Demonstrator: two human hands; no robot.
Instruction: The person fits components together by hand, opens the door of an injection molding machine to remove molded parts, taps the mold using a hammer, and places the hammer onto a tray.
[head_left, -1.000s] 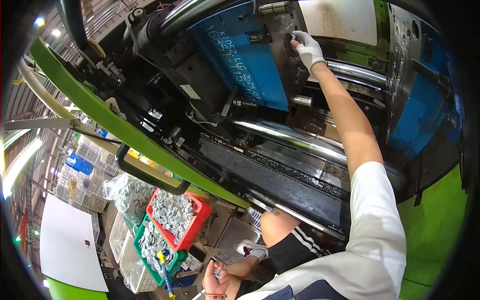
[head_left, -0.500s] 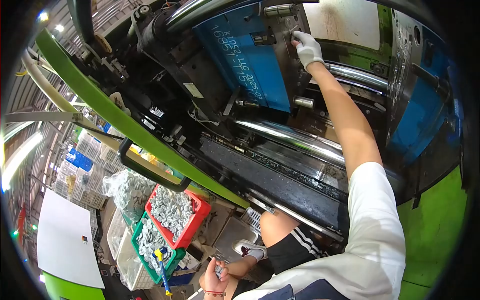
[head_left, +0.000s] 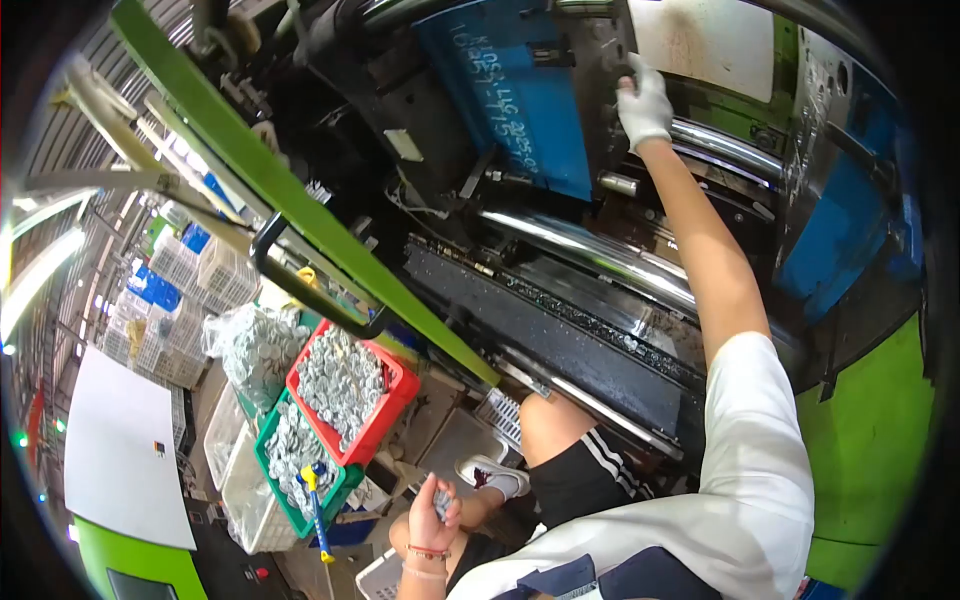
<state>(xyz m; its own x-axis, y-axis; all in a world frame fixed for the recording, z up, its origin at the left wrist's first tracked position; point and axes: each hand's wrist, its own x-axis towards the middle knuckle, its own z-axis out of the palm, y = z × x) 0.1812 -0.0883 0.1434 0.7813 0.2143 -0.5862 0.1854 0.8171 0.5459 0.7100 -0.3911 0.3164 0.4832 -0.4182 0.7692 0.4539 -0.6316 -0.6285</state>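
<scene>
My right hand point(head_left: 645, 108), in a white glove, is raised at the steel face point(head_left: 603, 85) of the blue mold half point(head_left: 515, 115). Its fingers are bent close together beside that face, and what they hold, if anything, is too small and blurred to make out. Low in the view, my left hand point(head_left: 432, 510) is bare, with bracelets at the wrist. Its fingers are curled around small grey parts point(head_left: 442, 503), above my knee.
A red crate point(head_left: 385, 405) and a green crate point(head_left: 340, 490) hold many grey round pieces. A blue-and-yellow hammer-like tool point(head_left: 318, 515) lies on the green one. Beside them sits a filled plastic bag point(head_left: 258, 350). A green machine door frame point(head_left: 300, 205) slants across; polished bars point(head_left: 590, 255) cross the machine.
My right hand has shifted slightly right and down along the mold face. My left hand, still closed on the grey parts, appears a little higher. The whole view has tilted slightly.
</scene>
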